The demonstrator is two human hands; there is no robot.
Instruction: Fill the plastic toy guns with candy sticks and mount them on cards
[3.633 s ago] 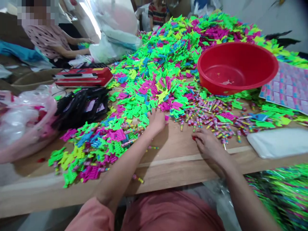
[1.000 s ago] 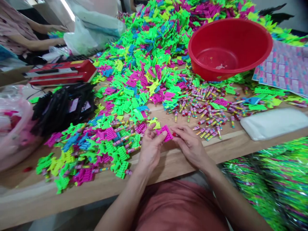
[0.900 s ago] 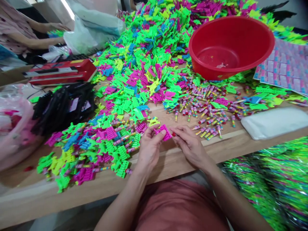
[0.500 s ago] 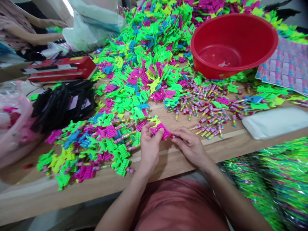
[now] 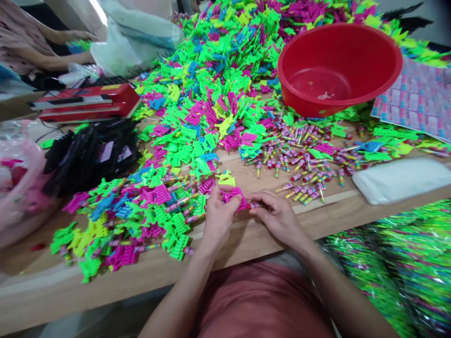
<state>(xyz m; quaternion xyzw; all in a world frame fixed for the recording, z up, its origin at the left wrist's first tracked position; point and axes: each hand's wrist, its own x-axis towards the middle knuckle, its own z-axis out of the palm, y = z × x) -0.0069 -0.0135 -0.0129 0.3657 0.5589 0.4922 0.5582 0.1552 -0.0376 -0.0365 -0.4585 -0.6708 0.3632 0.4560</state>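
Note:
Near the table's front edge, my left hand (image 5: 219, 213) grips a magenta plastic piece (image 5: 238, 199) between thumb and fingers. My right hand (image 5: 276, 213) pinches a small candy-filled tube (image 5: 254, 205), its red end against the right side of the magenta piece. A yellow piece (image 5: 226, 178) lies just beyond my left fingers. To the left spreads a pile of green, magenta, blue and yellow pieces (image 5: 155, 202), some with tubes among them. Loose tubes (image 5: 306, 173) lie on the table beyond my right hand.
A red basin (image 5: 338, 65) stands at the back right, beside printed sheets (image 5: 412, 98). White plastic bags (image 5: 401, 180) lie at right. At left are black bags (image 5: 95, 155), a red device (image 5: 88, 103) and another person's arms (image 5: 52, 58).
My right hand has shifted slightly, and more of the tube's label now shows between its fingers and the magenta piece. The view has moved a little.

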